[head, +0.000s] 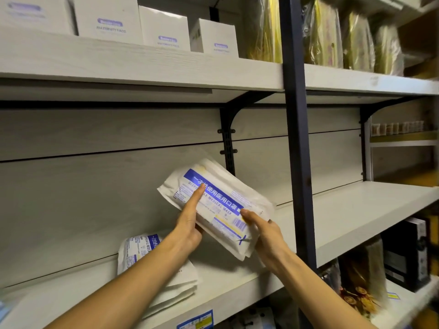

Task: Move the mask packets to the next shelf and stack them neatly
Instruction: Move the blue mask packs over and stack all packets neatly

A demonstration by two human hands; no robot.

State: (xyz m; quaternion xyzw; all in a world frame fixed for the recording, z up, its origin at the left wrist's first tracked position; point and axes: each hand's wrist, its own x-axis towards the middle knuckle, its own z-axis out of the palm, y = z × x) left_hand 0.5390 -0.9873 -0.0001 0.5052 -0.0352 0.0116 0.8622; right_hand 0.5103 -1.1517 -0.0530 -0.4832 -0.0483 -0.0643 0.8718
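Observation:
I hold a small stack of white mask packets [218, 200] with a blue label band, tilted in the air above the left shelf bay [228, 288]. My left hand [190, 224] grips the stack's lower left edge with the forefinger stretched across its face. My right hand [266, 231] grips its lower right corner. Another pile of mask packets [142, 248] lies flat on the left shelf, partly hidden under my left forearm. The right shelf bay [356, 210] is bare.
A dark blue upright post [299, 143] divides the two bays, close to my right hand. White boxes [166, 29] and yellow wrapped packs [327, 34] stand on the shelf above. Black boxes and gold packs [370, 269] sit on the lower right shelf.

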